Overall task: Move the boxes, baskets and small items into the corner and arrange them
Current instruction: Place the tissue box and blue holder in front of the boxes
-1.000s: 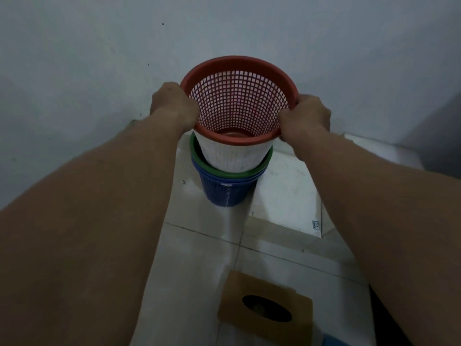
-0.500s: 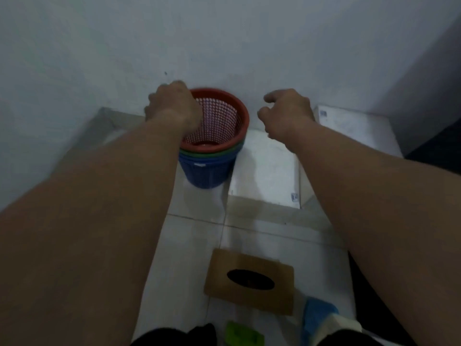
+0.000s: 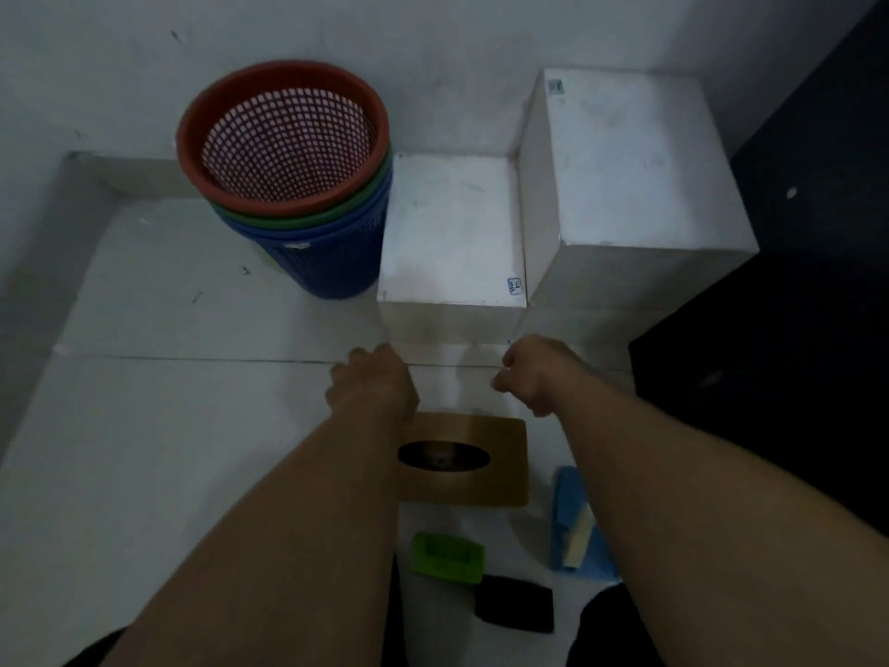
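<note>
Head: brown box [image 3: 500, 454] part-hidden behind L arm [image 3: 312, 498]

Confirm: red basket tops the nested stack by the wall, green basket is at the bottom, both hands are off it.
Wrong on the bottom one: the head view shows the blue basket at the bottom, the green basket between it and the red basket on top. Left hand and right hand are off the stack.

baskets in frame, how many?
3, nested together by the wall, left of the white boxes: red basket on top, green basket under it, blue basket at the bottom. More could be hidden inside.
</note>
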The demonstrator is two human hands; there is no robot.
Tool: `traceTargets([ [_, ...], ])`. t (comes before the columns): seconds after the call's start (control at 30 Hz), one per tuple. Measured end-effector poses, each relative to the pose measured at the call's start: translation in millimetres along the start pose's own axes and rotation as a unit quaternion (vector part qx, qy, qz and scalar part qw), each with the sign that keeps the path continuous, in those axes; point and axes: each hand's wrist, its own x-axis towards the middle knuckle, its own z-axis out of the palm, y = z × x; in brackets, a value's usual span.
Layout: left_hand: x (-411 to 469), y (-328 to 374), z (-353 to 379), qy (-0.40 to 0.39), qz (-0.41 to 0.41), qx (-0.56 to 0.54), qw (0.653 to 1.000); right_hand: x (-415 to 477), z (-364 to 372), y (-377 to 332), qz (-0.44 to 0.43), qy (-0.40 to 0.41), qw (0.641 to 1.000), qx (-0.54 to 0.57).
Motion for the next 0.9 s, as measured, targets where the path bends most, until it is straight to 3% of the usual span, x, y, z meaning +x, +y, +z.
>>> traceTargets([
  [0.07,-2,-7,30,-0.039,-0.060,-0.048,0.996,8,26,16,0.060,0.006,0.997,0.046],
  [0.23,2,-14,80,-0.070,-0.161,-0.137,0.975,27,84,37,0.186,-0.063,0.967,0.164],
  [0.43,12,-20,99,-0.067,-0.227,-0.271,0.933,54,124,41,0.199,-0.124,0.934,0.269],
  [0.67,32,-10,78,-0.009,-0.139,-0.236,0.962,67,92,34,0.236,-0.059,0.915,0.320],
  [0.9,54,2,49,0.030,-0.038,-0.249,0.967,99,57,27,0.206,-0.001,0.920,0.334],
])
